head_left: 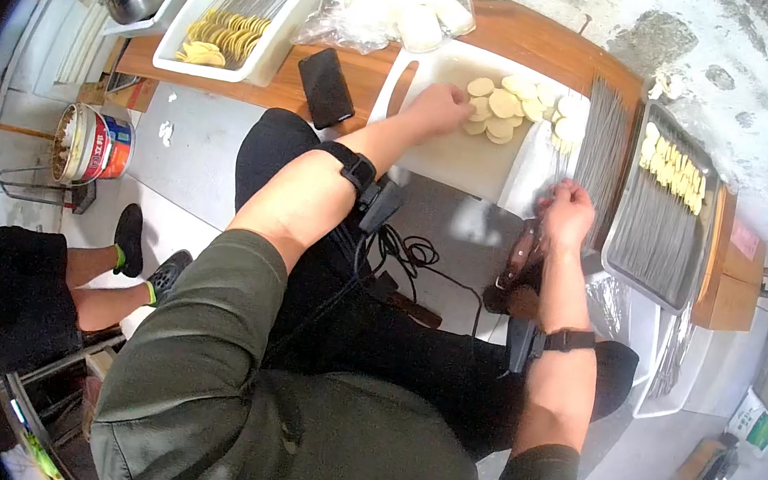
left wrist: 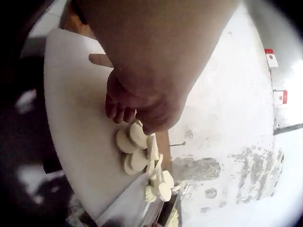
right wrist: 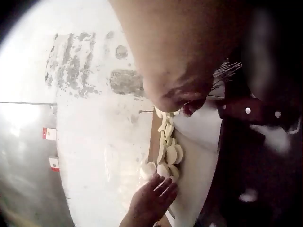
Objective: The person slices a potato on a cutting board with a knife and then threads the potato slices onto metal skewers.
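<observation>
Pale round slices [head_left: 503,105] lie in an overlapping pile on a white cutting board [head_left: 446,164]. At the pile's left edge is my left hand [head_left: 442,109], its fingertips by the nearest slices; the right wrist view shows these fingers [right wrist: 163,185] fairly straight. My right hand [head_left: 566,214], fingers curled, pinches the lower ends of thin skewers [head_left: 562,165] at the board's right side. Slices [head_left: 568,129] are at the skewers' far end. Beside this hand a knife rests with its blade [head_left: 526,177] on the board and its brown handle [head_left: 519,253] toward me.
Loose skewers [head_left: 601,154] lie right of the board, then a metal tray [head_left: 652,247] of skewered pieces. To the left are a black phone [head_left: 326,88] and a white tray [head_left: 261,65] with yellow slices. Cables [head_left: 412,255] hang below; another person's legs [head_left: 101,281] show at left.
</observation>
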Tool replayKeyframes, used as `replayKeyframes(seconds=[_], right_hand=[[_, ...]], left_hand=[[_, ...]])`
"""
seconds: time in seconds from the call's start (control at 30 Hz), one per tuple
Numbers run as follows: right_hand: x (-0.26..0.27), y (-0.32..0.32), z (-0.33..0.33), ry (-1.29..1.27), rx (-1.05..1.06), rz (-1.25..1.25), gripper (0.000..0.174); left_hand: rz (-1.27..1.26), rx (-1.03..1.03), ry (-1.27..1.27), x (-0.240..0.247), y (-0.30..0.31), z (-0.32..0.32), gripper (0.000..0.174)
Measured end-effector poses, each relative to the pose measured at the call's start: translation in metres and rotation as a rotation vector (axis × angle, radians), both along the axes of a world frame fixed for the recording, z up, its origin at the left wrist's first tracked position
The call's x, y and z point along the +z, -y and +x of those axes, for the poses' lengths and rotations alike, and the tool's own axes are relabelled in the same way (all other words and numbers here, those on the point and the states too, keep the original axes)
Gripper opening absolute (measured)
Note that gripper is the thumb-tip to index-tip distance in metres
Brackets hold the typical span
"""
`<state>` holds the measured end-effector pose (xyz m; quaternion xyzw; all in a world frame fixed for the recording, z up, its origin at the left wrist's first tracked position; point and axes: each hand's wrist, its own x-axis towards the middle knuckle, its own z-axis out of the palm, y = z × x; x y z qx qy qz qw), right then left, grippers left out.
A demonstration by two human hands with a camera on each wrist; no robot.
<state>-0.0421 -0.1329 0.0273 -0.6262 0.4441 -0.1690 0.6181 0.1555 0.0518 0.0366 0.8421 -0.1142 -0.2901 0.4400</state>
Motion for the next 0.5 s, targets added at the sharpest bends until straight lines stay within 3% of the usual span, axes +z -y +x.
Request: replayKeyframes(seconds=[0.13,0.2,0.3,0.4,0.5], right_hand=[[-0.010,0.022,-0.001,-0.173,0.111,-0.239,0.024],[-0.009,0.032,-0.010,-0.285,0.199,-0.635,0.028],[0.010,0.045,-0.011,-0.377,0.125,-0.667,0.031],[-0.004,0.072,-0.006,-0.475,0.136,-0.725,0.032],[-0.009,0.082,0.008,-0.529,0.153,-0.746,0.033]], left_hand=[[0.094,-0.103,0.163,-0.003,0.005,-0.009,0.052],[0.086,-0.076,0.178,-0.005,0.011,-0.010,0.054],[0.138,-0.088,0.179,-0.002,0.015,-0.008,0.056],[0.132,-0.065,0.119,-0.011,0.018,-0.005,0.053],[0.123,-0.021,0.215,-0.015,0.016,-0.002,0.048]])
